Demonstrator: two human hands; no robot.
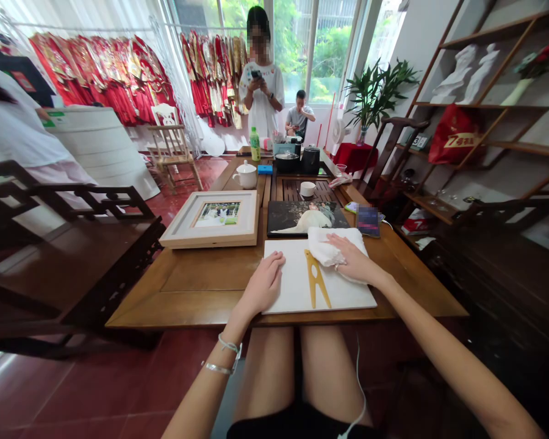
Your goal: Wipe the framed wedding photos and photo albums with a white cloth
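On board point(293, 289), left hand point(266, 283); on cloth point(321, 244), right hand point(353, 259); each grip unclenched. Red bag point(452, 131): "7".

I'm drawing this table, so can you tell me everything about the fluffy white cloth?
The fluffy white cloth looks soft, like towelling, and lies bunched or loosely folded, with rumpled edges. It is at the far right corner of the flat white rectangular board, beside the narrow top of the yellow A-shaped piece. The person's bare right hand rests on it, hiding part.
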